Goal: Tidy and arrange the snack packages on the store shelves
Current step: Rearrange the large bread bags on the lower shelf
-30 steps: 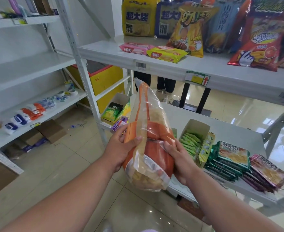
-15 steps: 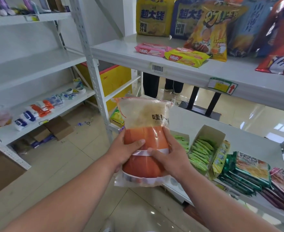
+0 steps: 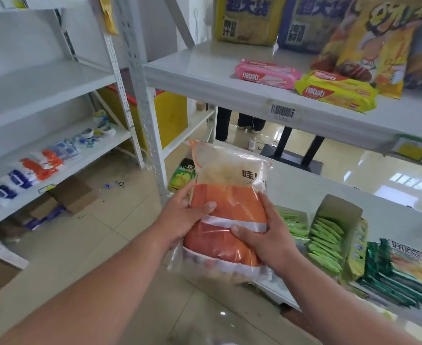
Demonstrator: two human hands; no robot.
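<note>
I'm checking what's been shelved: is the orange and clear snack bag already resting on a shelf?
No, the orange and clear snack bag is held in the air by the left hand and right hand, in front of the lower shelf.

"nabati" stands on the pink wafer pack and on the yellow wafer pack at one o'clock. "超大袋" heads the yellow bag and the blue bag at twelve o'clock.

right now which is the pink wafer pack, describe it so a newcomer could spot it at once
Start at the upper grey shelf on the right, with tall snack bags standing along its back. The pink wafer pack lies flat near the front edge, left of a yellow wafer pack of the same shape. It is the only pink pack there.
</note>
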